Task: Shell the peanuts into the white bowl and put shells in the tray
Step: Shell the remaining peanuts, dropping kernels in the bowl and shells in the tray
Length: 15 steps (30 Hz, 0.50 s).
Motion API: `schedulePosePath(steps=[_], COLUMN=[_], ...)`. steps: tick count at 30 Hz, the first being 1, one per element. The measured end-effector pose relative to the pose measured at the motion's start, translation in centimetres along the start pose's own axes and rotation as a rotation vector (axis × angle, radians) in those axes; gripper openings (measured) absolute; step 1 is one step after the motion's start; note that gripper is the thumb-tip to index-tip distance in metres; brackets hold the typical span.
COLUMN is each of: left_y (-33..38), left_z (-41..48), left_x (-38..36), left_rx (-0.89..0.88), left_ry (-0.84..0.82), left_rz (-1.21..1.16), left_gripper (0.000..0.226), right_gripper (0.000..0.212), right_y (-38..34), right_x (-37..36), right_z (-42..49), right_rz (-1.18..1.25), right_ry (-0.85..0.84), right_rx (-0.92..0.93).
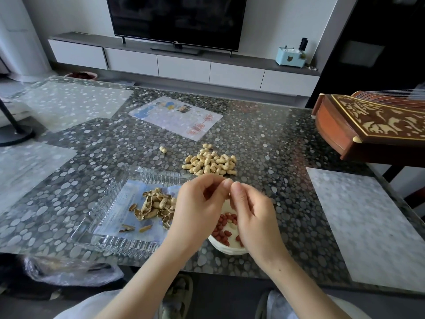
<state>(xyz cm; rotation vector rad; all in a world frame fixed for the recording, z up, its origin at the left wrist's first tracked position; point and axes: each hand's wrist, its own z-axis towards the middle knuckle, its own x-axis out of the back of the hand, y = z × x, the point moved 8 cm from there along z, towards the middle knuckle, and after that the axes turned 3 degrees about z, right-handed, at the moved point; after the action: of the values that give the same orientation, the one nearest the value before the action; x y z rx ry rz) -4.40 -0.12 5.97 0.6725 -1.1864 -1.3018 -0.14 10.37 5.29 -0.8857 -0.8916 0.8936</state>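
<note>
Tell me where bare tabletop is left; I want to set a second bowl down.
Bare tabletop lies right of the white bowl, up to the pale mat, and beyond the glass tray up to the printed sheet, save one stray peanut. The near middle is crowded: tray, bowl, left hand and right hand bunch together, the peanut pile just behind.

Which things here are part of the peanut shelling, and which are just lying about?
In the job: left hand, right hand, peanut pile, glass tray holding shells, white bowl holding red kernels.
Lying about: printed sheet, wooden zither, white mat on the right, television.
</note>
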Motion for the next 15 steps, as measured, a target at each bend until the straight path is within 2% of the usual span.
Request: schedulePosePath(steps=[4, 9, 15], left_y=[0.0, -0.2, -0.8], left_z=[-0.4, -0.3, -0.6], left_x=[-0.4, -0.8, -1.5], left_rx=[0.033, 0.055, 0.08], left_ry=[0.044, 0.037, 0.037], left_rz=[-0.045, 0.009, 0.101], left_gripper=[0.017, 0.022, 0.031], right_gripper=[0.035, 0.049, 0.059], right_y=[0.2, 0.5, 2.5], right_x=[0.5, 1.3, 1.5], right_z=[-0.2, -0.2, -0.2], right_rz=[0.017, -0.007, 0.038], right_ry=[0.08, 0.177, 0.222], right_rx=[-0.039, -0.086, -0.262])
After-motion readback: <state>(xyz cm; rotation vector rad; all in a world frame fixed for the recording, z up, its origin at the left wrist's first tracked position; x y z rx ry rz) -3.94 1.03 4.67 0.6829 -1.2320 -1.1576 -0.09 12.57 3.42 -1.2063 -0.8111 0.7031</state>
